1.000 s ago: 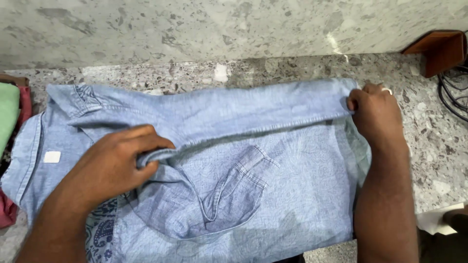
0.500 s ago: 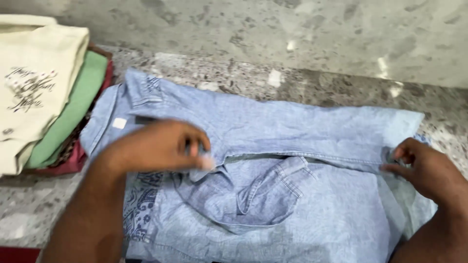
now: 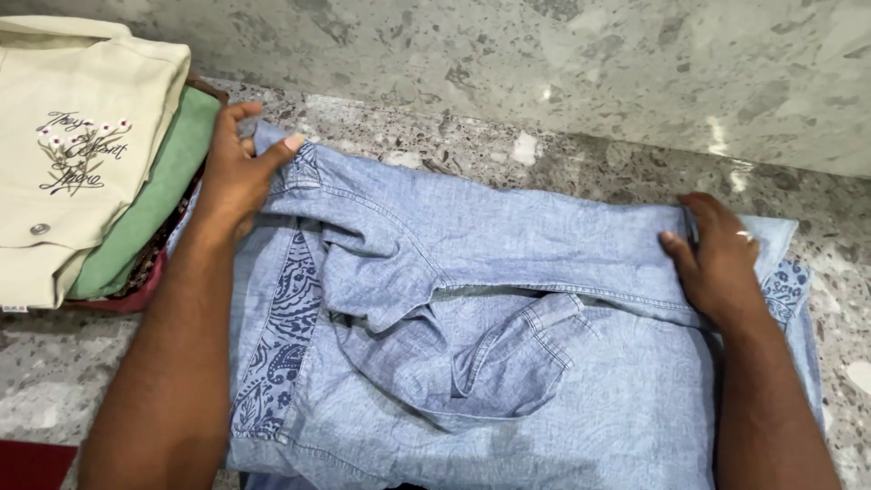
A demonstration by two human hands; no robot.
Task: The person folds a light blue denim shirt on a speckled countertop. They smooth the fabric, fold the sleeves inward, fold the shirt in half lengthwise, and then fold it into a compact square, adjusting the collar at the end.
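Both hands, left hand (image 3: 238, 172) and right hand (image 3: 721, 263), have fingers gripping the pale blue denim shirt (image 3: 508, 363) on the speckled stone desk (image 3: 562, 154), mid-fold beside stacked folded clothes (image 3: 82, 154).

A home laundry-folding spot.
A speckled grey polished-stone worktop (image 3: 508, 150) meets a matching stone wall; on it lies a light-blue denim shirt (image 3: 508, 363), and left of the shirt sits a stack of folded clothes (image 3: 100, 181).
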